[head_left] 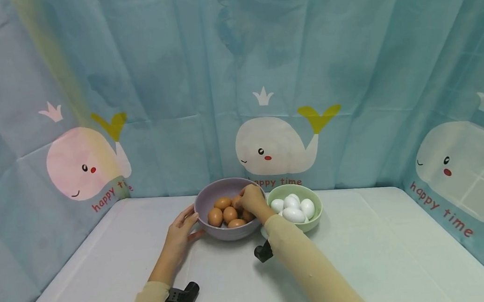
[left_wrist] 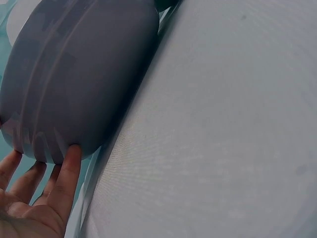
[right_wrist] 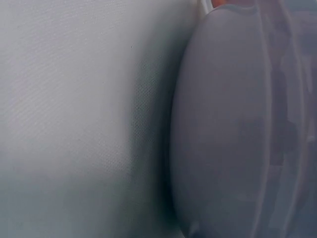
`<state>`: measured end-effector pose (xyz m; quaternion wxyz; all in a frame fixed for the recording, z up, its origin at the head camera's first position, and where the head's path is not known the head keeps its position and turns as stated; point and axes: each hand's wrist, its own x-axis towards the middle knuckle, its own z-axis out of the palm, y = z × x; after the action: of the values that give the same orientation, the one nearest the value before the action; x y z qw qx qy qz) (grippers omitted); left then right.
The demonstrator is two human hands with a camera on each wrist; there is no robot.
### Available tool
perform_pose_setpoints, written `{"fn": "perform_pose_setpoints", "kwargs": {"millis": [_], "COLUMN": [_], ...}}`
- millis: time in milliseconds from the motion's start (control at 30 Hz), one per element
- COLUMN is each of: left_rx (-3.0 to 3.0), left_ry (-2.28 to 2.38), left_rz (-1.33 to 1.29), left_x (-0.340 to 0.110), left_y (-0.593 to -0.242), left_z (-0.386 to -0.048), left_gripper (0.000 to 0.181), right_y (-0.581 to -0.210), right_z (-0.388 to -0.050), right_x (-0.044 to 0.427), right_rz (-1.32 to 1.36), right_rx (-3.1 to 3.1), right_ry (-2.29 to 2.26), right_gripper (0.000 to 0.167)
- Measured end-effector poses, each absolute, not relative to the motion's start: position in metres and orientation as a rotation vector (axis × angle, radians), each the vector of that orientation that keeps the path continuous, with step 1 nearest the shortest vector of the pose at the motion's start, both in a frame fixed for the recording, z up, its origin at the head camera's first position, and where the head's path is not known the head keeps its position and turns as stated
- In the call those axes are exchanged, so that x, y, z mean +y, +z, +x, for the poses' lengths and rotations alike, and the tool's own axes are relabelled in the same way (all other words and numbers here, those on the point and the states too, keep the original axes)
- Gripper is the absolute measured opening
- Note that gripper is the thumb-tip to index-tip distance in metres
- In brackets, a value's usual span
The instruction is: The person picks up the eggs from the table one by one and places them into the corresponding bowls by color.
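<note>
A purple bowl [head_left: 231, 234] holds several brown eggs [head_left: 230, 214] and stands on the white table. My left hand [head_left: 178, 235] rests against the bowl's left side; the left wrist view shows its fingertips [left_wrist: 74, 151] spread and touching the outer wall. Reaching over the bowl's right rim, my right hand [head_left: 254, 200] has its curled fingers on a brown egg [head_left: 236, 202], which they partly hide. The right wrist view shows only the bowl's outer wall [right_wrist: 223, 124] and table, not the right fingers. Just right of it sits a light green bowl [head_left: 316, 218] with several white eggs [head_left: 293, 215].
The white table [head_left: 379, 244] meets a blue curtain [head_left: 259, 37] printed with whales right behind the bowls. Both wrists carry black camera mounts [head_left: 184, 294]. A small white object [head_left: 264, 232] shows between the bowls, mostly covered by the right sleeve [head_left: 313, 267].
</note>
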<state>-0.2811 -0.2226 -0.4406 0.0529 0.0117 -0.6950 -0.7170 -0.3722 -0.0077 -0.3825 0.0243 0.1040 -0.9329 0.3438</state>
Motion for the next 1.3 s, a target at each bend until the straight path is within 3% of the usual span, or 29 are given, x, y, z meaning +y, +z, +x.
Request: {"fn": "perform_pose_setpoints", "kwargs": {"millis": [133,267,533,800,1300], "left_rx": [-2.105,-2.114,-2.137,-2.148,-2.148], "left_ry": [-2.186,-2.183,-2.17,-2.175,-2.177], "left_rz": [0.027,0.024,0.058,0.051,0.038], "left_x": [-0.222,-0.224,-0.227,-0.224,-0.225], "left_y": [-0.439,-0.439,-0.438,-0.441,-0.442], "left_z": [-0.282,-0.282,-0.283,-0.284,-0.285], "left_gripper": [0.059,0.059,0.061,0.063,0.064], "right_y": [-0.379,-0.375,-0.365,-0.378,-0.4], "right_z": [-0.371,-0.359,-0.308,-0.269,-0.245], "right_x": [-0.008,-0.006,0.024,0.064,0.087], "right_rz": [0.32,0.338,0.473,0.387,0.313], "right_rx": [-2.866,-2.636,-2.171,-2.114,-2.315], "right_ry": [1.062,1.335,1.817,1.937,1.925], "right_gripper": [0.027,0.026,0.026,0.033,0.046]}}
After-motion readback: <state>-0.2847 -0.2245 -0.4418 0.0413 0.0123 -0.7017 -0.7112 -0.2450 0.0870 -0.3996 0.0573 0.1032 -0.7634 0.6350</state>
